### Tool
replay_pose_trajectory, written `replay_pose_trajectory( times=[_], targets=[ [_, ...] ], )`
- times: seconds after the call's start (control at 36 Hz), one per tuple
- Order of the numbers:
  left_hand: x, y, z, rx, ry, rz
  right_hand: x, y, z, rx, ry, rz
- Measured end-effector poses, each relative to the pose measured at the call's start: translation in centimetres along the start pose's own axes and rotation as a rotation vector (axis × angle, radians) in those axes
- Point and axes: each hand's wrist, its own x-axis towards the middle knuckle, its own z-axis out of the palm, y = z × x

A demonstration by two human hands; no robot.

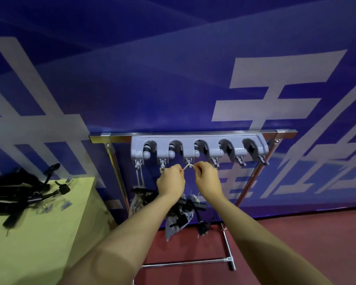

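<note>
Two bare forearms reach up from the bottom edge, and both hands are closed in a pinch. The left hand [170, 178] pinches one end of a pale cord loop [188, 166] between its thumb and curled fingers. The right hand [207, 177] pinches the other end the same way. The loop arches up between the two sets of fingertips, which sit near each other but apart.

Below the wrists hangs a bundle [180, 214] of grey cloth and black pieces; I cannot tell whether the loop carries it. Well to the left of the fingers, and lower, a yellow-green table [49, 233] bears a heap of black straps [19, 192].

Just above the fingertips is a small hook [188, 161], third from the left under a grey plastic holder [199, 150] with five arched slots. I cannot tell whether the top of the loop touches the hook or only comes close. Left of the left fingers, a second cord [139, 175] hangs from the first hook.

The holder is fixed to the top rail of a shiny metal rack [119, 138]. Behind everything stands a blue banner [173, 79] with large white characters, and it meets a red floor [296, 233].
</note>
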Motion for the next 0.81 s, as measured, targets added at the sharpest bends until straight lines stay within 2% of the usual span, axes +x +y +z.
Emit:
replay_pose_trajectory(
  times=[0.17,0.33,0.58,0.81],
  targets=[
    [-0.1,-0.4,0.2,-0.064,-0.074,0.008,-0.9,0.6,0.2,-0.048,-0.057,0.019],
    [-1.7,-1.7,-0.3,-0.174,-0.125,-0.032,-2.7,0.3,0.6,-0.074,-0.047,0.101],
    [-4.3,-5.4,-3.8,-0.229,-0.083,-0.043,-5.9,-2.6,1.8,-0.069,-0.106,0.047],
    [-7.9,-12.0,-8.5,-0.280,-0.077,-0.036,-9.6,-7.3,4.5,-0.012,-0.185,-0.040]
  ],
)
